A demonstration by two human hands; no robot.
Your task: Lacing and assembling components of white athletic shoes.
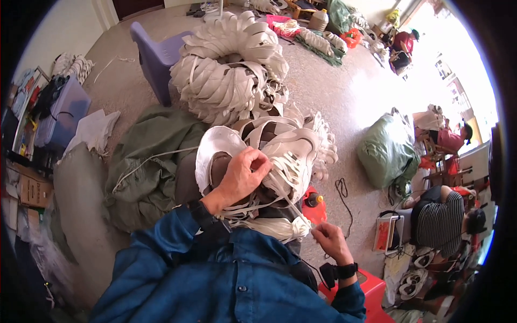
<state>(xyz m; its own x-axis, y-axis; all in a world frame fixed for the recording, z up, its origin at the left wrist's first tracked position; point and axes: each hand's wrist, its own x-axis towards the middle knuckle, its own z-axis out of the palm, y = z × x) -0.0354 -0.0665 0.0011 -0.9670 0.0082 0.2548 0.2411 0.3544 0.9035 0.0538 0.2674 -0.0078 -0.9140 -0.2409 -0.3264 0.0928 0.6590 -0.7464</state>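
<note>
A white shoe upper [295, 152] with loose laces across its front lies over my lap. My left hand [242, 177] is closed at its edge, the thumb and fingers pinched together beside the laces. To the lower right, my right hand [333, 244] is closed, thumb against fingers, on a thin white shoelace [293, 207] that runs taut down from the upper. A second white upper [216, 148] with a brown lining sits left of my left hand. A bundle of white laces [280, 228] rests on my lap. What lies inside my left fingers is partly hidden.
Tall stacks of white uppers [221, 89] stand ahead, by a purple chair [151, 59]. Green cloth [156, 161] lies left. A red stool [371, 288] is beside my right arm. A green sack [386, 148] and several seated people, one in a striped shirt [440, 222], are right.
</note>
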